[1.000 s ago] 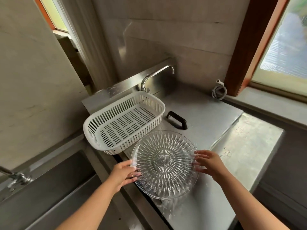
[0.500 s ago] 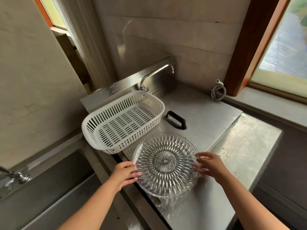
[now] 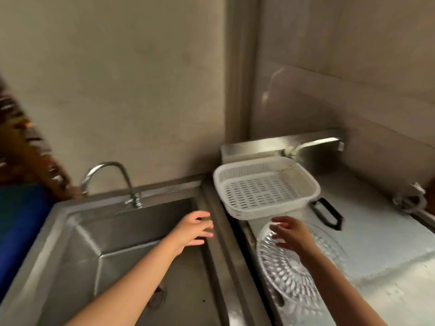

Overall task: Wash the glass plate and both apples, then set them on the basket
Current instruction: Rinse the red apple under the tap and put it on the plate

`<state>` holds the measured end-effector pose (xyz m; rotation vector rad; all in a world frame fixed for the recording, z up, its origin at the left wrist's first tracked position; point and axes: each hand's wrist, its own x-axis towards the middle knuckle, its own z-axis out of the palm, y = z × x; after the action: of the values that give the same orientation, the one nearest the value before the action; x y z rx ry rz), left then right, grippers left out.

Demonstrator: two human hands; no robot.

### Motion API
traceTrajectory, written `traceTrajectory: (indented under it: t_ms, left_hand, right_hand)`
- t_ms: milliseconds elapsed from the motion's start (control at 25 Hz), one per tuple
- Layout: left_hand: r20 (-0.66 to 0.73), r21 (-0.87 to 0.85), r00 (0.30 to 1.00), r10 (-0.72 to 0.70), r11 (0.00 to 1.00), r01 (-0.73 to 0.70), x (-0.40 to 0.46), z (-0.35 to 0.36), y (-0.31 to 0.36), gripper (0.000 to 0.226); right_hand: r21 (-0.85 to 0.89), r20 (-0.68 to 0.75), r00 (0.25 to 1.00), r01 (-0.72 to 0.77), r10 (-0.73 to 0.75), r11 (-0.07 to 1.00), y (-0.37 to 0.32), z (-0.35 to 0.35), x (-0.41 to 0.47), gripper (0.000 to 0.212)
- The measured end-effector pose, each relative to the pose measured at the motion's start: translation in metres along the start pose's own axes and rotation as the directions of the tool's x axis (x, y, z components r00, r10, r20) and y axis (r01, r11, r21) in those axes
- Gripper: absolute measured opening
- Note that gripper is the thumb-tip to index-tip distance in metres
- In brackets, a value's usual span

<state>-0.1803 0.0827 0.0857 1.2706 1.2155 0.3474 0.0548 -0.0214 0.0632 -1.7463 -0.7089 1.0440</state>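
Clear, round cut-glass plate (image 3: 292,276) tilted over the steel counter; white slotted plastic basket (image 3: 266,188) just behind, empty.

The right hand (image 3: 290,232) covers part of the glass plate (image 3: 294,276) — motion blur smears its cut pattern.

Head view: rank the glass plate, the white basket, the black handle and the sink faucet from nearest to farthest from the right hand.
1. Glass plate: under the right hand, whose fingers rest on its far-left rim.
2. White basket: just beyond the hand, on the counter.
3. Black handle: to the hand's right, beside the basket.
4. Sink faucet: far left, behind the basin.
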Motion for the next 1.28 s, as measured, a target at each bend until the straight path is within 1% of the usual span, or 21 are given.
traceTrajectory:
  t_ms: [80, 120, 200, 240, 320, 400, 480, 600, 680, 720, 760, 800, 840, 920, 1080, 1120, 1200, 1280]
  left_hand:
    - [-0.098, 0.034, 0.993, 0.067, 0.997, -0.064, -0.018, -0.036, -0.014, 0.031]
    - [-0.172, 0.051, 0.981, 0.088, 0.995, -0.081, -0.030, -0.058, -0.026, 0.031]
    - [-0.309, 0.075, 0.945, 0.104, 0.994, -0.085, -0.056, -0.102, -0.055, 0.033]
    - [-0.388, 0.069, 0.917, 0.090, 0.995, -0.069, -0.073, -0.128, -0.072, 0.034]
    - [-0.550, 0.033, 0.834, 0.035, 0.999, -0.020, -0.108, -0.180, -0.110, 0.035]
    - [-0.690, -0.024, 0.723, -0.034, 0.999, 0.024, -0.142, -0.230, -0.147, 0.033]
    - [-0.783, -0.084, 0.615, -0.097, 0.995, 0.049, -0.173, -0.274, -0.183, 0.034]
    - [-0.870, -0.161, 0.463, -0.172, 0.985, 0.064, -0.216, -0.338, -0.237, 0.039]
    - [-0.898, -0.225, 0.371, -0.238, 0.971, 0.079, -0.239, -0.383, -0.274, 0.043]
    - [-0.903, -0.256, 0.336, -0.269, 0.963, 0.085, -0.250, -0.404, -0.290, 0.045]
    - [-0.898, -0.292, 0.318, -0.305, 0.952, 0.087, -0.256, -0.417, -0.300, 0.048]
    - [-0.887, -0.335, 0.307, -0.346, 0.938, 0.087, -0.262, -0.441, -0.316, 0.051]
    - [-0.871, -0.372, 0.311, -0.381, 0.924, 0.088, -0.265, -0.461, -0.330, 0.054]
    - [-0.841, -0.422, 0.336, -0.423, 0.903, 0.081, -0.260, -0.496, -0.351, 0.059]
    - [-0.767, -0.520, 0.442, -0.465, 0.854, -0.004, -0.221, -0.543, -0.378, 0.072]
    - [-0.754, -0.545, 0.454, -0.475, 0.838, -0.028, -0.212, -0.549, -0.378, 0.074]
    - [-0.733, -0.595, 0.467, -0.494, 0.799, -0.090, -0.190, -0.562, -0.389, 0.079]
    - [-0.750, -0.605, 0.439, -0.495, 0.782, -0.152, -0.172, -0.570, -0.397, 0.080]
  right_hand:
    - [-0.111, 0.118, 0.991, 0.069, -0.056, 0.991, -0.016, 0.055, 0.007, 0.017]
    - [-0.169, 0.188, 0.979, 0.111, -0.079, 0.979, -0.022, 0.087, 0.009, 0.018]
    - [-0.277, 0.311, 0.944, 0.197, -0.106, 0.940, -0.033, 0.149, 0.007, 0.020]
    - [-0.319, 0.378, 0.919, 0.245, -0.114, 0.915, -0.038, 0.184, 0.003, 0.021]
    - [-0.371, 0.500, 0.856, 0.348, -0.131, 0.861, -0.048, 0.255, -0.010, 0.023]
    - [-0.381, 0.605, 0.782, 0.449, -0.149, 0.808, -0.053, 0.327, -0.030, 0.028]
    - [-0.367, 0.685, 0.710, 0.530, -0.164, 0.765, -0.055, 0.394, -0.053, 0.035]
    - [-0.317, 0.774, 0.618, 0.563, -0.135, 0.763, -0.053, 0.493, -0.093, 0.045]
    - [-0.312, 0.821, 0.563, 0.585, -0.098, 0.749, -0.050, 0.557, -0.117, 0.054]
    - [-0.312, 0.834, 0.544, 0.597, -0.087, 0.739, -0.049, 0.586, -0.127, 0.059]
    - [-0.315, 0.843, 0.532, 0.610, -0.081, 0.727, -0.048, 0.604, -0.136, 0.063]
    - [-0.317, 0.853, 0.516, 0.629, -0.076, 0.710, -0.044, 0.636, -0.146, 0.067]
    - [-0.326, 0.863, 0.502, 0.647, -0.063, 0.689, -0.039, 0.664, -0.153, 0.071]
    - [-0.334, 0.882, 0.470, 0.677, -0.036, 0.656, -0.035, 0.711, -0.164, 0.077]
    - [-0.326, 0.917, 0.397, 0.718, 0.022, 0.615, -0.018, 0.794, -0.166, 0.088]
    - [-0.312, 0.924, 0.383, 0.729, 0.016, 0.610, -0.015, 0.807, -0.164, 0.090]
    - [-0.282, 0.932, 0.361, 0.745, -0.011, 0.605, -0.002, 0.840, -0.157, 0.091]
    - [-0.242, 0.946, 0.324, 0.765, -0.031, 0.597, 0.009, 0.865, -0.150, 0.092]
